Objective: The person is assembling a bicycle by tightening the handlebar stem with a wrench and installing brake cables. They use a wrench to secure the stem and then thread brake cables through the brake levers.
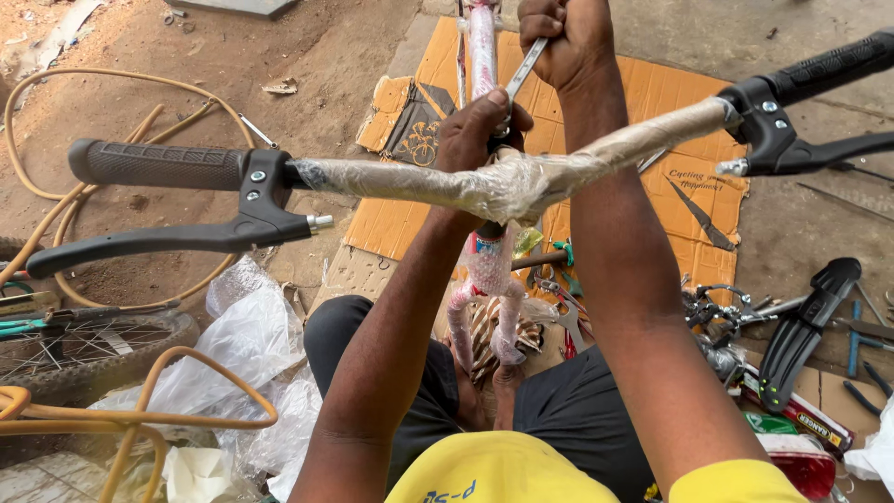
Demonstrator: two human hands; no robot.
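At the top centre, the right hand (568, 42) is clamped on a metal wrench (524, 70); the left hand (480, 130) has its fingers closed around the stem above the wrapped handlebar (521, 182).

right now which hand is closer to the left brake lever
Left. The left hand grips the wrapped handlebar's centre, just right of the left brake lever. The right hand is higher and farther away, gripping the wrench.

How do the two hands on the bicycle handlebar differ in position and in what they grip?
The right hand is higher, fisted around a flat metal spanner; the left hand sits lower, at the middle of the plastic-wrapped handlebar, where the spanner's lower end is. The right is closed tight; the left is more loosely curled. Both are bare.
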